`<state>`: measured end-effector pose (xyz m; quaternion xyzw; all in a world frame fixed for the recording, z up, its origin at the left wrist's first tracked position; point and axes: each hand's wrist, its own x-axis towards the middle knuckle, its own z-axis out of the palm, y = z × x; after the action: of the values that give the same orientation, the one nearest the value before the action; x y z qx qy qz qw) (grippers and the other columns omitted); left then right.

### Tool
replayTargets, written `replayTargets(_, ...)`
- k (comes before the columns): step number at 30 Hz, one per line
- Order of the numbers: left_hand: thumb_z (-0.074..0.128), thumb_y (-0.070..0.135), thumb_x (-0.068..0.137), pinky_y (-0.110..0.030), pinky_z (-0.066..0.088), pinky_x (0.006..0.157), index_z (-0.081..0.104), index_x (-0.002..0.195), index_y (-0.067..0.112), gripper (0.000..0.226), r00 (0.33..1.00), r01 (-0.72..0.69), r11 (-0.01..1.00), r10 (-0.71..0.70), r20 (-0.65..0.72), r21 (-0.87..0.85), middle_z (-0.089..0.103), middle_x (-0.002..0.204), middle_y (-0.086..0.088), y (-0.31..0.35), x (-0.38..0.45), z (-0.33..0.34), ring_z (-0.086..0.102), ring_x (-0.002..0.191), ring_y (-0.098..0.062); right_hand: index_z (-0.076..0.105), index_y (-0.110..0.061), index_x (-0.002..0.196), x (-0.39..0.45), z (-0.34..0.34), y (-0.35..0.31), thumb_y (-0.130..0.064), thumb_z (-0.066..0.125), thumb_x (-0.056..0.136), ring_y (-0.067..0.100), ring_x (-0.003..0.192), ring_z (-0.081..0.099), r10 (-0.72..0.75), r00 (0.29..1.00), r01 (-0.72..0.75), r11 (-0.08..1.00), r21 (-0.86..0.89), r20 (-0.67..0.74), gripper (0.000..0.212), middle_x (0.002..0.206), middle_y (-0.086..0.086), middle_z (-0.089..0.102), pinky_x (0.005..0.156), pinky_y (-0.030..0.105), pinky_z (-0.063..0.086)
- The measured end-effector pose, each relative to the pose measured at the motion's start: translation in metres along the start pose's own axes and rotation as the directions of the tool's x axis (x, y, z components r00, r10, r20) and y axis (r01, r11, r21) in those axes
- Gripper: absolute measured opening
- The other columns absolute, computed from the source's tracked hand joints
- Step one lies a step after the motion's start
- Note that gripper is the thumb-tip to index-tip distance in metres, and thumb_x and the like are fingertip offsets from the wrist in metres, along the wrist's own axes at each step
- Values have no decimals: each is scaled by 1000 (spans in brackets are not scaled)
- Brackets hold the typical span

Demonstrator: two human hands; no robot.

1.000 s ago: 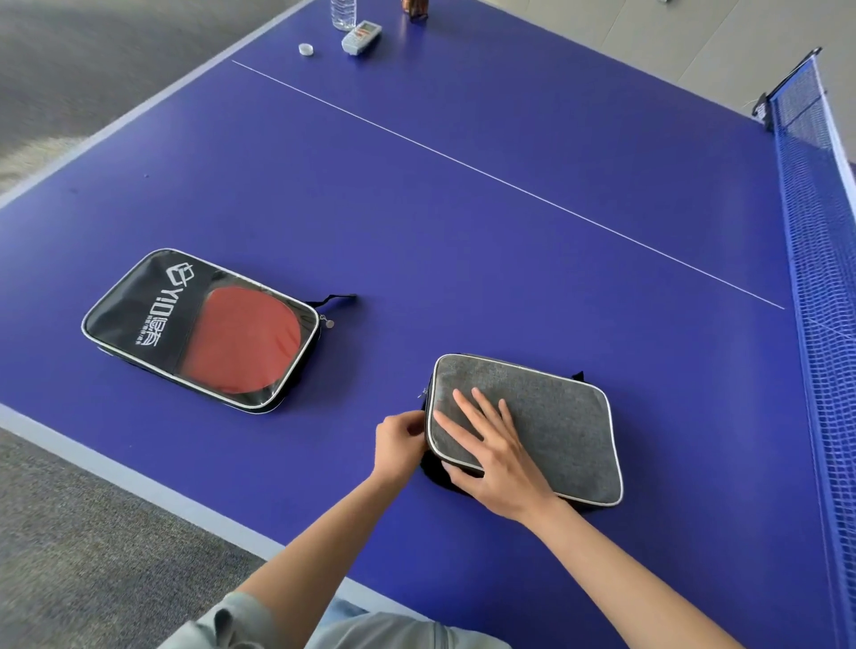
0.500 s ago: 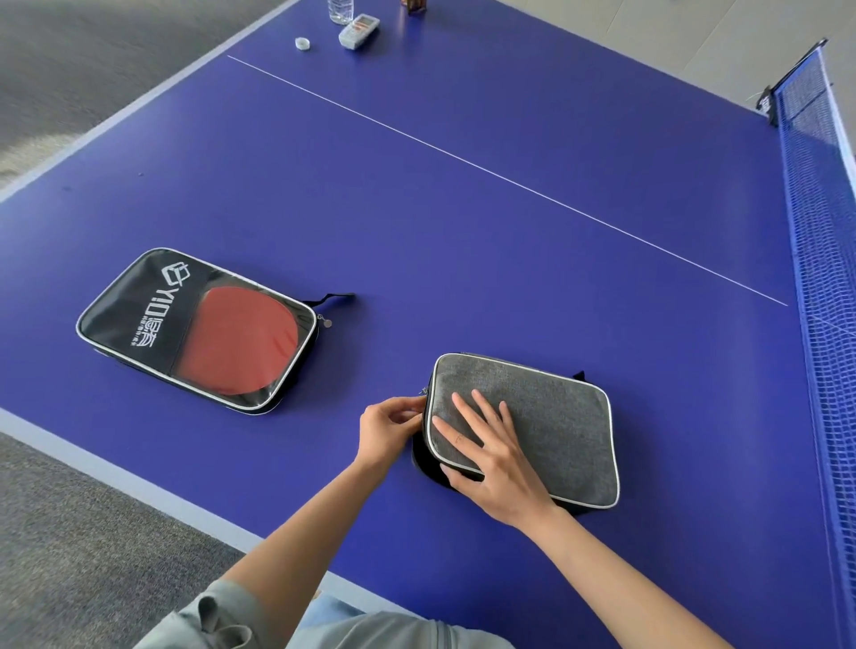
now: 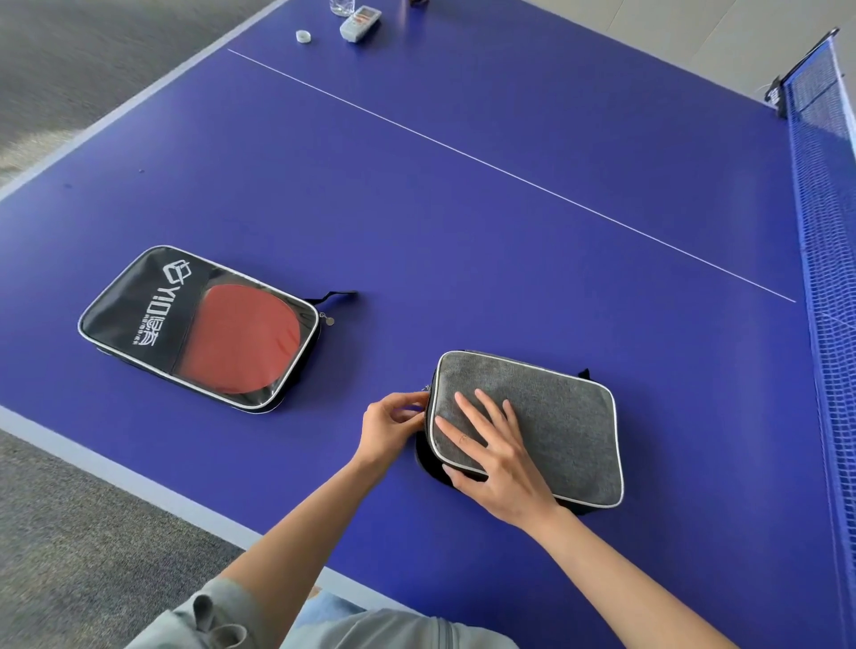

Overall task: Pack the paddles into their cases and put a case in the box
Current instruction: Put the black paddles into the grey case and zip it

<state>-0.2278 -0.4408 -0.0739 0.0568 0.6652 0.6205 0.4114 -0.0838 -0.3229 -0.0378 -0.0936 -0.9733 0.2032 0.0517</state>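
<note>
A grey fabric paddle case (image 3: 560, 426) with white piping lies flat on the blue table. My right hand (image 3: 495, 458) rests flat on its near left part, fingers spread, pressing it down. My left hand (image 3: 393, 424) pinches the zipper pull at the case's left edge. A black case (image 3: 153, 305) with a clear window lies to the left, a red paddle (image 3: 241, 338) visible inside it. No box is in view.
The table's near edge (image 3: 139, 482) runs diagonally at the lower left, with grey carpet beyond. A blue net (image 3: 829, 259) stands along the right. At the far end lie a remote-like device (image 3: 360, 22), a white cap (image 3: 303, 36) and a bottle base (image 3: 342, 6).
My left hand has slid along the grey case's left edge away from me, fingers still pinched at the zipper. My right hand has stayed flat on the case.
</note>
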Motion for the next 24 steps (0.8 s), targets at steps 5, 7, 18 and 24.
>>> replayTargets(5,65,5,86,-9,48,75,66,118,16,34,990,-63,990,46,132,128,55,102,2,7,8,1,61,69,3,46,-31,139,2,0,2,-41,58,87,30,144,24,40,999,-40,999,7,-9,54,153,4,33,112,64,22)
replayTargets(7,63,3,87,-12,47,80,62,124,16,39,983,-81,977,46,179,196,52,103,3,11,11,4,57,69,-2,46,-31,139,3,0,3,-42,57,87,29,144,24,54,998,-54,999,6,-14,54,153,4,33,112,63,22)
replayTargets(18,73,7,78,-14,52,64,73,82,4,4,999,42,993,-39,30,-107,75,79,2,9,6,7,69,71,-6,44,-32,140,2,8,7,-43,57,88,28,145,22,51,998,-52,999,-1,-40,55,154,2,32,114,60,18)
replayTargets(24,72,9,80,-24,55,67,73,92,3,14,991,122,980,-112,76,-157,75,82,-8,7,3,4,70,72,-16,47,-30,139,3,6,4,-43,58,87,28,145,23,71,997,-71,997,12,-40,54,153,3,34,114,60,19)
